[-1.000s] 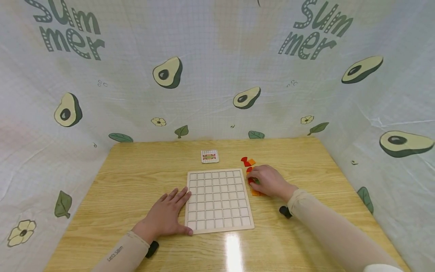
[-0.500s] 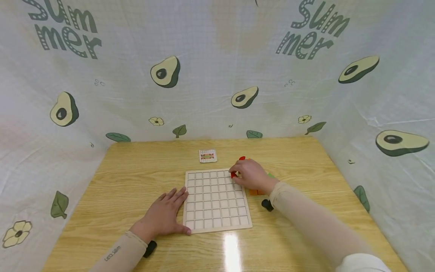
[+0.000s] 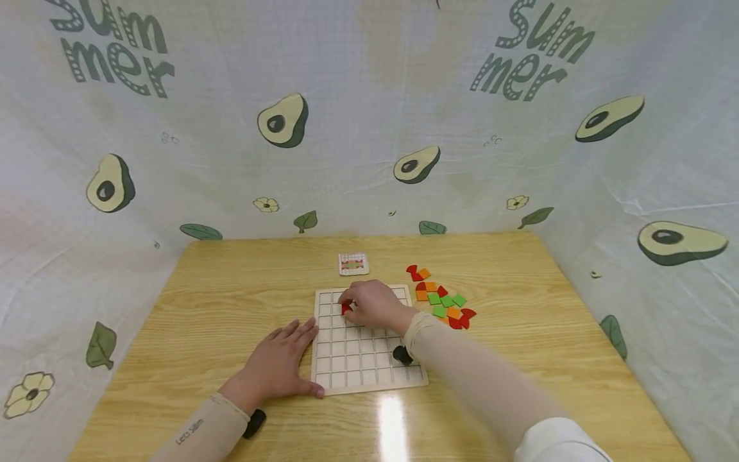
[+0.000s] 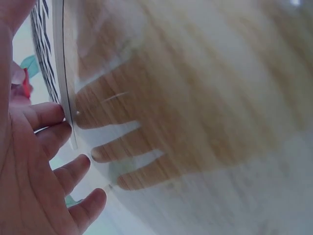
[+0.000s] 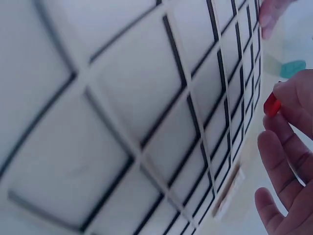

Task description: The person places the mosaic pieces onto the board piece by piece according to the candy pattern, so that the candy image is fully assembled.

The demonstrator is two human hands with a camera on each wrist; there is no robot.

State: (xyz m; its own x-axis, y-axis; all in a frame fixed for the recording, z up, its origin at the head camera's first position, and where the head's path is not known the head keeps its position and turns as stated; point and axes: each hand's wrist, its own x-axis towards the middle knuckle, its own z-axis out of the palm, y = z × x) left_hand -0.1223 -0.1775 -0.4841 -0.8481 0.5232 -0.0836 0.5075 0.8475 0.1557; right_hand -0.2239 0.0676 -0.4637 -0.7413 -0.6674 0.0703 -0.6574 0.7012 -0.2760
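A light wooden board with a grid of square recesses (image 3: 344,362) lies on the table. My right hand (image 3: 375,305) is over its upper part, pinching a small red tile (image 5: 272,104) between thumb and fingertips. In the head view the red tile (image 3: 346,308) shows close over the upper left cells. My left hand (image 3: 278,367) lies on the table with fingers spread, fingertips and thumb at the board's left edge. The left wrist view shows its straight fingers (image 4: 55,139) against that edge.
Several red, orange and green tiles (image 3: 440,299) lie scattered right of the board. A small card with a printed pattern (image 3: 353,264) lies behind it. A patterned curtain (image 3: 346,115) stands round the wooden table (image 3: 242,276).
My right hand has moved from the loose tiles leftward across the board, carrying a red tile. The tiles it covered now show. My left hand stays at the board's edge.
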